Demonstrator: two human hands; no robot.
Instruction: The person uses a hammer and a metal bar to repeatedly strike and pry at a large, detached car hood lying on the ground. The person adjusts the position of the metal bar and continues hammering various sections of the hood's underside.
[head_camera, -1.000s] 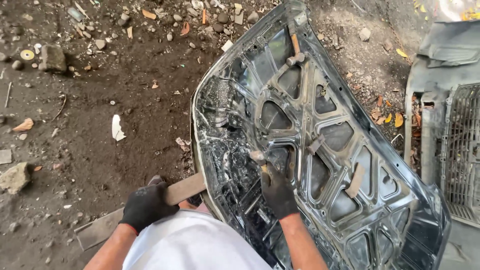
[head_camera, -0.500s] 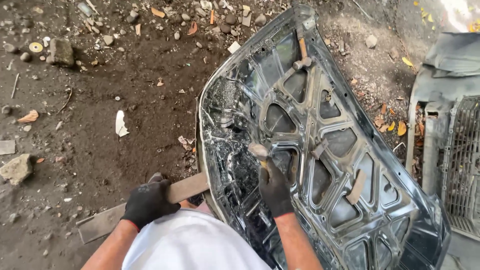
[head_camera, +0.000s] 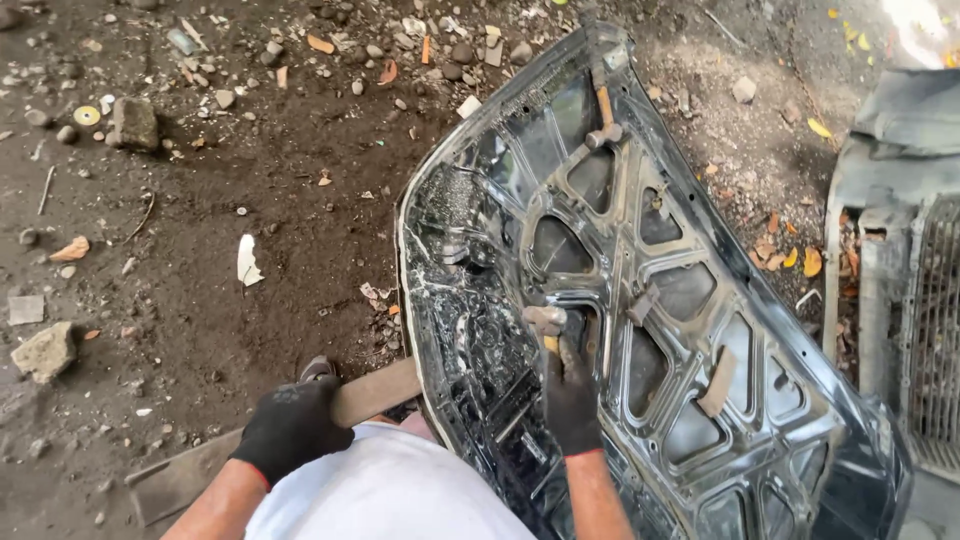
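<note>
Landmark: car hood (head_camera: 640, 330), underside up on dirt ground (head_camera: 250, 230), braced frame showing
Right hand (head_camera: 572, 400): black glove, fist closed round hammer (head_camera: 548, 325) handle; head on the hood's inner frame, near its middle
Left hand (head_camera: 292, 430): black glove, fingers curled over flat bar (head_camera: 372, 392) that runs under the hood's left edge
Second hammer (head_camera: 603, 118): lying loose near the hood's far tip
Grille panel (head_camera: 935, 330): right of the hood, apart
Step, judged: hammering the frame while the bar props the edge
Next move, judged: calls for a steady bar and a square blow
</note>
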